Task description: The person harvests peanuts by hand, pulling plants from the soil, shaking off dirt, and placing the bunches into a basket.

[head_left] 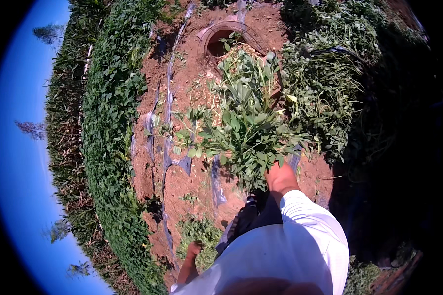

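Note:
A big leafy bunch of peanut plants [251, 123] spreads in front of me, its stems hidden under the leaves. My right hand [280, 176] is closed on the near end of this bunch, fingers mostly covered by foliage. Beyond it stands a round reddish-brown basket [205, 43], partly hidden by the leaves. Pale peanut pods [251, 50] show at the basket beside the foliage. At the lower left, my left hand [195, 247] hangs low near my body, fingers curled in, with nothing visible in it.
Heaped pulled plants [325, 83] lie along the right. Torn strips of plastic film [169, 98] run over the reddish soil [192, 187]. A row of green leafy crop [110, 108] grows at the left. Loose greenery [202, 231] lies near my legs.

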Tool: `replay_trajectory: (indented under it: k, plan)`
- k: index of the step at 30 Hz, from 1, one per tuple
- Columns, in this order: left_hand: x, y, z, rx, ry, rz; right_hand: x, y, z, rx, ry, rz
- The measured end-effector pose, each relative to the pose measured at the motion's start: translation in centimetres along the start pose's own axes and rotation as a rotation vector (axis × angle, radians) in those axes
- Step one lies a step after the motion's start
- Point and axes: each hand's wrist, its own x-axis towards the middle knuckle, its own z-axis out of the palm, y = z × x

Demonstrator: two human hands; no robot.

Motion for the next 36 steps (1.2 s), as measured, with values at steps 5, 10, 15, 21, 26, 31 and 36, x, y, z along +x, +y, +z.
replay_trajectory:
  k: [5, 10, 15, 21, 26, 31, 36]
  plan:
    - [6.7, 4.0, 0.3, -0.647, 0.136, -0.516, -0.2, 1.9, 0.0, 0.106, 0.086, 0.037]
    - [10.8, 9.6, 0.0, -0.456, 0.23, -0.29, 0.0, -7.8, 1.7, 0.249, 0.049, -0.216]
    - [13.1, 9.9, -0.8, -0.458, 0.282, -0.113, -2.6, -21.7, -0.8, 0.498, 0.028, -0.6]
    - [13.9, 8.9, -1.5, -0.25, 0.099, -0.427, -1.4, -17.9, -1.1, 0.439, 0.093, -0.527]
    - [10.2, 10.6, -1.4, -0.44, 0.245, -0.293, 0.4, -3.4, 0.9, 0.131, 0.171, -0.128]
    - [10.1, 7.4, 0.1, -0.424, 0.151, -0.298, -0.3, 0.7, 0.9, 0.092, 0.2, -0.019]
    - [13.1, 8.2, -1.1, -0.234, 0.233, -0.304, -1.7, 2.2, -1.1, 0.057, 0.296, -0.036]
